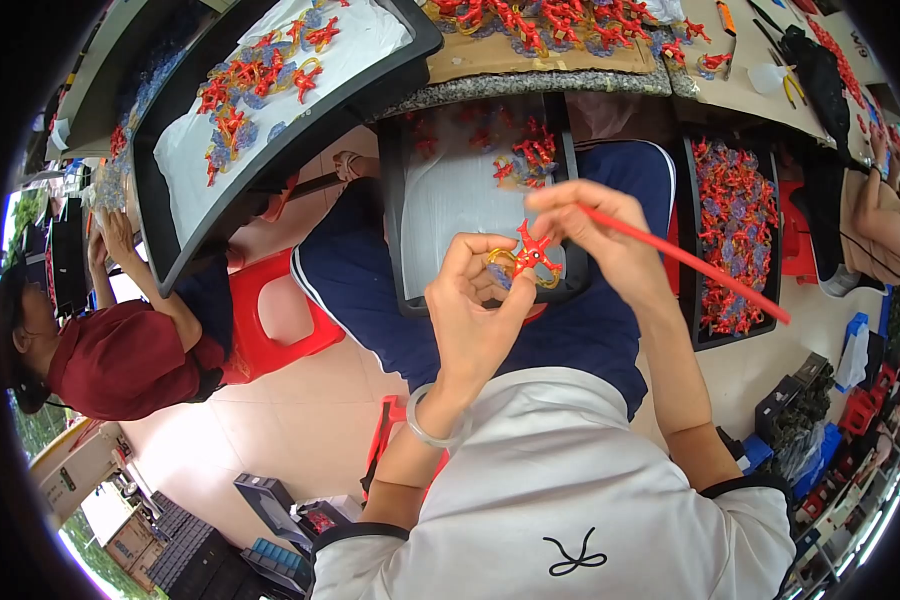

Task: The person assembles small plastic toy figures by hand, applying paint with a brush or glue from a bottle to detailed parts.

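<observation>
Between the fingers and thumb of my left hand [467, 305] is a small red toy figure [535, 252] with spread limbs and yellow and clear blue parts. My right hand [605, 235] grips a long thin red stick-like tool [695, 265], which slants down to the right. Its working end is hidden by my fingers, close to the figure, so I cannot tell whether they touch. Below both hands, a black tray [394, 215] lined with pale sheeting lies over my lap. Several similar figures [530, 155] lie toward its far right end.
Another black tray [425, 40] of figures stands at the upper left, and a heaped one [725, 338] is at my right. The cardboard-topped bench [570, 65] ahead bears more figures. A person in a dark red shirt [120, 355] sits at left; another person [880, 220] is far right.
</observation>
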Tool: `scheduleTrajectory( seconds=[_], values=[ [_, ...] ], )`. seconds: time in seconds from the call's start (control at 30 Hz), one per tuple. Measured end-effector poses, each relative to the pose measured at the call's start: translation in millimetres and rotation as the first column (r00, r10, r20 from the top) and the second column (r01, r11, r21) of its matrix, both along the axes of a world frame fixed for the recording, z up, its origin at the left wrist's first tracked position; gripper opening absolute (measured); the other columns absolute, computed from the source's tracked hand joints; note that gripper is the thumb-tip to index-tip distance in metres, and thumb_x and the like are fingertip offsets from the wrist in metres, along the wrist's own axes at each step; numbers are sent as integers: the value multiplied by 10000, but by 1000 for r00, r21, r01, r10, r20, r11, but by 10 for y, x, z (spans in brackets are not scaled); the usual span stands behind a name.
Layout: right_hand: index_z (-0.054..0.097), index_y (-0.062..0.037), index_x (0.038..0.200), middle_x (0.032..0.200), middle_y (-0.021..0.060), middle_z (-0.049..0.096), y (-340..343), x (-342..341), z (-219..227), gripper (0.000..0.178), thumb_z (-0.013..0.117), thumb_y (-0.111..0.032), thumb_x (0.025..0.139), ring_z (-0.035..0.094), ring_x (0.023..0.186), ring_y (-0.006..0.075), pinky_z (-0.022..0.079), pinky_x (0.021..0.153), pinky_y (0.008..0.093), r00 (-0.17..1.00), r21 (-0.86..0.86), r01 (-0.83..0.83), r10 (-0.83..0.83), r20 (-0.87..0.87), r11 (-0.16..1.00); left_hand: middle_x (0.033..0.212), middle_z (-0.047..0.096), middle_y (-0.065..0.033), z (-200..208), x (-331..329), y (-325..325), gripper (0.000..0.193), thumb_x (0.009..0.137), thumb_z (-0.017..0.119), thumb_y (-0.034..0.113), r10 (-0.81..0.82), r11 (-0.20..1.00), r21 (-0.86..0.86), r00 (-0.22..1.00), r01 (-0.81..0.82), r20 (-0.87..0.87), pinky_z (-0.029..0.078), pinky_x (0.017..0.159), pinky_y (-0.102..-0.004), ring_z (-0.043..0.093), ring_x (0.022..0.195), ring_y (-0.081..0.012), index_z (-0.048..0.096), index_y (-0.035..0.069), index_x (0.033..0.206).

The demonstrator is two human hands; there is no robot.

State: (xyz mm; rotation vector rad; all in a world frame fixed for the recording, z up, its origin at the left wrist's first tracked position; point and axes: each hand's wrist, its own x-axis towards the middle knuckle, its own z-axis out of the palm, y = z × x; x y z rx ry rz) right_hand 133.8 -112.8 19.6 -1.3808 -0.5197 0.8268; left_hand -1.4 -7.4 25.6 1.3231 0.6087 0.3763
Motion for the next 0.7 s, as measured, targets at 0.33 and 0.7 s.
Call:
scheduleTrajectory(
  seconds=[0.33,0.7],
  values=[
    [702,34,889,783,69,650,-212,74,324,220,628,-171,914,573,705,116,441,613,234,927,171,-92,22,373,981,694,634,-20,-3,-11,86,186,779,654,-41,-2,975,220,997,18,-74,362,492,-176,474,523,-8,597,-9,953],
    [691,45,835,796,83,690,-112,60,255,105,637,-32,880,609,660,99,488,598,232,807,-65,244,-165,567,968,711,639,-20,6,-19,46,187,776,645,-47,22,976,219,999,-12,-40,342,473,-166,446,503,-1,592,-13,952]
  ],
)
